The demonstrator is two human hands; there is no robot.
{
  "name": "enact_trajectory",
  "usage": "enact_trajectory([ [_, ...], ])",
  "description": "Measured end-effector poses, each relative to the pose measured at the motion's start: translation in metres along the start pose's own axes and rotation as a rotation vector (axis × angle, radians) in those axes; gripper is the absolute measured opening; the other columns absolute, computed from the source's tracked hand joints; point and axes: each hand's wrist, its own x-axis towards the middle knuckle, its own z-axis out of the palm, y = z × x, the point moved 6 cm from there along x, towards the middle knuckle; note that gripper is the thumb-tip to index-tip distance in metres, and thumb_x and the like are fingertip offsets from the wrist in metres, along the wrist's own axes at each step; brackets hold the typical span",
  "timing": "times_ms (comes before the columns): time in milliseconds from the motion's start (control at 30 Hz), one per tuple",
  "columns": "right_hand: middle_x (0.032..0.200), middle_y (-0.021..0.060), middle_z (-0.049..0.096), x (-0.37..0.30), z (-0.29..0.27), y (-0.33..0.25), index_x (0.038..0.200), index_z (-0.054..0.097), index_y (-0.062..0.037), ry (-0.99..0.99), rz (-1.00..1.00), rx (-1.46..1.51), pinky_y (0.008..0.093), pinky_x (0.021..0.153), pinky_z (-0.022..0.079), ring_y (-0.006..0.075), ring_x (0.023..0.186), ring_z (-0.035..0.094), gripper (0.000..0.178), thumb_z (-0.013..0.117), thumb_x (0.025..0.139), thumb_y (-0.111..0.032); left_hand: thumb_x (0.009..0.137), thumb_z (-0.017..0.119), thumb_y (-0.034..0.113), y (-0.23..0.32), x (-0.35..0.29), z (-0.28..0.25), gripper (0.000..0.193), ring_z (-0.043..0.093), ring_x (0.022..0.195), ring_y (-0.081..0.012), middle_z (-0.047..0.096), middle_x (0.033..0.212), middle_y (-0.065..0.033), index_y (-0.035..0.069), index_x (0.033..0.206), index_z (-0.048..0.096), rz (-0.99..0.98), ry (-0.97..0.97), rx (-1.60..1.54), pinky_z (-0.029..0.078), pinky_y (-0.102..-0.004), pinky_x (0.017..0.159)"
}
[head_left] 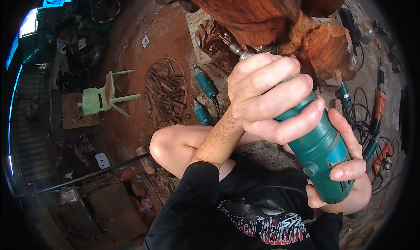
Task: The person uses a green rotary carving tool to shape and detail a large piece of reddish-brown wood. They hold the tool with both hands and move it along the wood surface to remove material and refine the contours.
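Both my hands are wrapped round a green die grinder [321,156], held at a slant in front of me. My left hand [271,92] grips its front part, fingers closed over the top. Farther back, my right hand [350,149] holds the rear end of the body, with its fingers along the side. The tool's metal nose [235,48] points away to the upper left, against or close to a large reddish-brown carved wood piece [245,12]; whether its tip touches the wood I cannot tell. A rough-cut wood lobe [330,51] stands right of my left hand.
Two teal grinders [204,81] lie left of my hands, beside a round tray of brown sticks [165,92]. A pale green plastic chair [98,100] is farther left. At right are an orange-bodied power tool [379,105], tangled black cords [359,112] and a red power strip [383,158].
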Motion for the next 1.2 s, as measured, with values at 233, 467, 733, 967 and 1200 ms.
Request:
enact_trajectory([
  [233, 0.163, 0.0415, 0.018, -0.001, 0.001, -0.005, 0.128, 0.05, -0.0229, -0.044, 0.119, 0.048, 0.0579, 0.095, 0.063, 0.0606, 0.126, 0.059, 0.059, 0.086, 0.083, -0.012, 0.07, 0.085, 0.014, -0.001, 0.0, 0.0, 0.051, 0.069, 0.098, -0.026, 0.067, 0.113, -0.0031, 0.023, 0.118, 0.07, -0.036, -0.01, -0.014, 0.057, -0.0395, 0.078],
  [467, 0.165, 0.0407, 0.017, 0.012, 0.004, -0.014, 0.136, 0.05, -0.025, -0.099, 0.176, 0.003, 0.0576, 0.096, 0.062, 0.0584, 0.127, 0.06, 0.069, 0.086, 0.08, -0.006, 0.068, 0.085, 0.012, -0.002, -0.001, -0.007, 0.054, 0.069, 0.098, -0.0265, 0.067, 0.114, -0.0042, 0.022, 0.119, 0.069, -0.096, -0.069, -0.045, 0.057, -0.0392, 0.075],
  [733, 0.171, 0.0335, 0.015, -0.006, 0.006, -0.012, 0.126, 0.058, -0.0218, -0.076, 0.174, 0.141, 0.0554, 0.111, 0.051, 0.0553, 0.147, 0.042, 0.064, 0.088, 0.074, 0.001, 0.069, 0.085, 0.011, -0.001, -0.001, -0.007, 0.056, 0.07, 0.1, -0.0265, 0.068, 0.115, -0.0043, 0.023, 0.121, 0.068, -0.05, -0.069, -0.074, 0.057, -0.0397, 0.076],
  [967, 0.173, 0.0283, 0.018, -0.003, 0.004, -0.011, 0.126, 0.059, -0.0218, -0.07, 0.107, 0.11, 0.0513, 0.116, 0.047, 0.049, 0.153, 0.036, 0.065, 0.087, 0.073, 0.004, 0.069, 0.086, 0.011, 0.002, 0.0, -0.005, 0.056, 0.069, 0.099, -0.0265, 0.068, 0.114, -0.0047, 0.023, 0.121, 0.068, -0.063, -0.049, -0.06, 0.057, -0.0397, 0.08],
  [1200, 0.172, 0.0265, 0.021, -0.003, 0.003, -0.011, 0.136, 0.055, -0.0232, -0.059, 0.1, 0.113, 0.0498, 0.117, 0.045, 0.0451, 0.153, 0.037, 0.075, 0.086, 0.073, 0.004, 0.068, 0.085, 0.011, 0.003, -0.004, -0.001, 0.055, 0.069, 0.098, -0.0262, 0.067, 0.114, -0.0045, 0.023, 0.12, 0.068, -0.064, 0.007, -0.035, 0.057, -0.0395, 0.079],
])
